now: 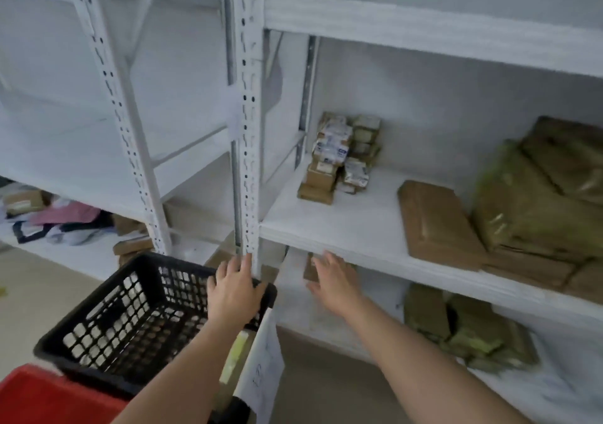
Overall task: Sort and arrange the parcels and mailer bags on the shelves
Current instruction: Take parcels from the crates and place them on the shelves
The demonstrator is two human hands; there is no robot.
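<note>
While the left hand (235,288) rests on the far rim of the black perforated plastic crate (130,319), its fingers lying over the edge in a loose grip, the right hand (332,281) reaches with straight, spread fingers into the lower level of the white metal shelving unit (352,227), holding nothing. Just beyond its fingertips lies a small brown cardboard parcel (310,268), blurred; I cannot tell if they touch it. On the middle shelf a stack of small labelled cardboard boxes (339,156) stands at the back left, a flat brown paper parcel (434,221) lies near the front, and just beside it sits a pile of olive-green mailer bags (535,201). More green mailer bags (463,332) lie on the lower shelf. A red plastic bin (42,397) shows beside the crate.
</note>
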